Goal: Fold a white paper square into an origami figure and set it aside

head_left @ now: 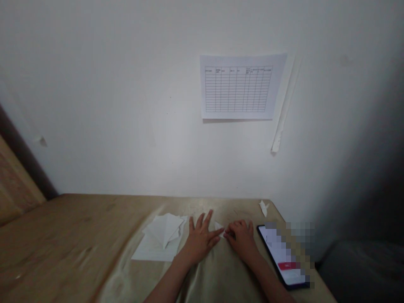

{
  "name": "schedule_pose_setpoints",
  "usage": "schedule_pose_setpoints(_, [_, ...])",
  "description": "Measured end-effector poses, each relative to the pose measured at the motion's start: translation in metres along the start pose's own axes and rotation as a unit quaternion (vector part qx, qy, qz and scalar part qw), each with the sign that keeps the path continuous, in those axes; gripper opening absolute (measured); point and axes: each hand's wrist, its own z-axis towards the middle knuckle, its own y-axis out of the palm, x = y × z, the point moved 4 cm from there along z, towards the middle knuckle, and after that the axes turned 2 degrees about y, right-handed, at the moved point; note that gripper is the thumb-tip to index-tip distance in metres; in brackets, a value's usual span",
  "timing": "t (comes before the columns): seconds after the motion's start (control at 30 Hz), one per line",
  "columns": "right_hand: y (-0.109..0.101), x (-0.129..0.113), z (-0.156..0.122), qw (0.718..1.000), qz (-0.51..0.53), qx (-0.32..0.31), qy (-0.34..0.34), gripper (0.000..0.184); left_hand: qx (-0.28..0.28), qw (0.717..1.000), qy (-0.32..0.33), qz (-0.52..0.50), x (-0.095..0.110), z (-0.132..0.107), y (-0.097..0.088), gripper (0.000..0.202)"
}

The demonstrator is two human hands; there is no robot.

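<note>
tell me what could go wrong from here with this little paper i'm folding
1. The small paper piece sits mostly hidden between the left hand and right hand; it could slip and crease crookedly.
2. The phone lies close beside the right forearm, near the right edge of the table; an elbow nudge might push it off.
3. The loose paper stack by the left hand could get scattered by a sweep.
</note>
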Motion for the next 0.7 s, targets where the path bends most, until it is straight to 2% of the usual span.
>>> schedule_pose_setpoints(0.3, [-0.002, 0.001, -0.001, 0.999, -0.036, 0.007, 0.015, 0.011, -0.012, 0.998, -0.060, 0.000, 0.002, -0.001, 0.005, 0.043])
schedule_pose_setpoints(0.5, [-0.002, 0.002, -0.001, 0.999, -0.034, 0.012, 0.016, 0.010, 0.020, 0.995, -0.094, 0.013, -0.007, 0.000, 0.011, 0.046])
schedule_pose_setpoints(0.7, [0.000, 0.003, -0.001, 0.999, -0.025, 0.011, 0.019, 0.009, 0.043, 0.994, -0.096, 0.029, -0.009, 0.000, 0.012, 0.051])
